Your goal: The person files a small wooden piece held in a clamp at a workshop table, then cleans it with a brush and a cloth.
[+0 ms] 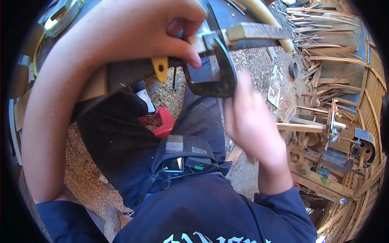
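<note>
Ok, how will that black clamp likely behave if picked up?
The black clamp has a thick, metallic-looking frame, so it is probably stiff and heavy for its size. Its open C shape would likely hang lopsided and seems unlikely to roll.

Gap lies open right of black clamp (pixel 229 69), between wooden bar (pixel 257 30) above and right hand (pixel 252 121) below, while left hand (pixel 167 40) and yellow tab (pixel 159 72) obstruct the approach from the left.

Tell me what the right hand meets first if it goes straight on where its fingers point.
Most likely the black clamp, just ahead of the right hand; blur and unclear depth hide whether they already touch.
</note>
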A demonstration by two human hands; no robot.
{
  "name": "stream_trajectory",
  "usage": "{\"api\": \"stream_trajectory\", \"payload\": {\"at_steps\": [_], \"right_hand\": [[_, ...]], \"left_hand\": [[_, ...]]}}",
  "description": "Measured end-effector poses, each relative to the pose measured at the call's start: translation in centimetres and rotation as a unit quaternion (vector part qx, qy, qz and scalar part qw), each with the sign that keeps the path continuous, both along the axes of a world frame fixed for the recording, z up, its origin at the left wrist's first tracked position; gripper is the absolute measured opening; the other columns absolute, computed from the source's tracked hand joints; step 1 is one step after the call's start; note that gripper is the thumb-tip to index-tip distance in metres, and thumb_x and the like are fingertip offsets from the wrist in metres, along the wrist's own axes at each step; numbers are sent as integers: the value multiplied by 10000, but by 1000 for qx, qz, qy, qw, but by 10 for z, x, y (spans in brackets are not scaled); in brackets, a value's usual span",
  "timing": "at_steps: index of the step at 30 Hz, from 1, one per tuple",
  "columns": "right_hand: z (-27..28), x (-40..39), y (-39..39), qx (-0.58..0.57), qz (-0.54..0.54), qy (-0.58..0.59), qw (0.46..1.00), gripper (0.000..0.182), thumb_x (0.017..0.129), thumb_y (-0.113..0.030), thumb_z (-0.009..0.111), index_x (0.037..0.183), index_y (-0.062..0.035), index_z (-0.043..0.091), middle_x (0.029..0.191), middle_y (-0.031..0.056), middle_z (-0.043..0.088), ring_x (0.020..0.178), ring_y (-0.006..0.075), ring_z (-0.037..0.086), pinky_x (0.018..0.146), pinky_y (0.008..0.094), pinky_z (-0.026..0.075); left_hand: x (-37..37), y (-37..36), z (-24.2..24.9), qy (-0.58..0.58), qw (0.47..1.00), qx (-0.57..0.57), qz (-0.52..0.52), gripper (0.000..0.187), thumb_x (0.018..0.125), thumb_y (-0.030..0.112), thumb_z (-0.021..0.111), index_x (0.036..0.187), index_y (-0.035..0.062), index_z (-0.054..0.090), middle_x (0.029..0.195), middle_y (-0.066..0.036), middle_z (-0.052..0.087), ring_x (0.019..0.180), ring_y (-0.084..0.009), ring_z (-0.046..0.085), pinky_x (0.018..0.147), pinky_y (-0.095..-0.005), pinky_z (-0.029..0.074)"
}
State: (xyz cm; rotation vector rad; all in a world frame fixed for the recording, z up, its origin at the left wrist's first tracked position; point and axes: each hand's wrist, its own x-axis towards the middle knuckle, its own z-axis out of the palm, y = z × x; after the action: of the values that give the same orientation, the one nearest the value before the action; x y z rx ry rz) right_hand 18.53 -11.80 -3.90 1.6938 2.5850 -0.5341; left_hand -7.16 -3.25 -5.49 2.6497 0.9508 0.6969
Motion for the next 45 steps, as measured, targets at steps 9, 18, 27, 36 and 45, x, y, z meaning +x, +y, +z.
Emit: {"api": "stream_trajectory", "payload": {"at_steps": [9, 18, 27, 36, 45], "right_hand": [[-14, -1, 18, 30, 17, 25, 999, 350, 955, -3, 560, 1290, 11, 458, 955, 271, 652, 811, 514, 611, 709, 559, 490], [-24, 0, 17, 48, 26, 66, 996, 279, 983, 37, 516, 1258, 15, 475, 923, 260, 667, 842, 499, 663, 714, 531, 513], [-28, 2, 11, 42, 38, 88, 995, 344, 971, 60, 504, 1313, 29, 485, 974, 227, 687, 850, 446, 683, 776, 476, 529], [-39, 7, 9, 85, 66, 123, 987, 380, 977, 33, 538, 1339, 38, 422, 917, 253, 676, 823, 477, 670, 709, 496, 518], [-42, 5, 7, 106, 89, 118, 983, 335, 979, 63, 514, 1303, 46, 434, 917, 253, 685, 822, 478, 695, 688, 494, 526]], "left_hand": [[1, 0, 3, 18, 1000, 0, 6, 388, 793, 415, 853, 689, 98, 653, 751, -28, 670, 780, -223, 658, 722, -360, 517], [1, 5, -4, -7, 1000, -12, -2, 364, 770, 365, 871, 691, 69, 674, 697, -51, 677, 727, -243, 675, 759, -366, 534], [-5, -2, 16, 18, 998, -52, -13, 363, 802, 368, 858, 775, 28, 733, 727, -88, 716, 677, -233, 697, 665, -342, 573], [-6, -20, 35, 49, 986, -149, 49, 313, 840, 325, 815, 820, 20, 747, 723, -107, 713, 664, -233, 703, 610, -352, 581], [-18, -9, 34, 59, 986, -154, -10, 292, 845, 291, 807, 805, 7, 749, 729, -109, 717, 665, -235, 701, 625, -363, 592]]}}
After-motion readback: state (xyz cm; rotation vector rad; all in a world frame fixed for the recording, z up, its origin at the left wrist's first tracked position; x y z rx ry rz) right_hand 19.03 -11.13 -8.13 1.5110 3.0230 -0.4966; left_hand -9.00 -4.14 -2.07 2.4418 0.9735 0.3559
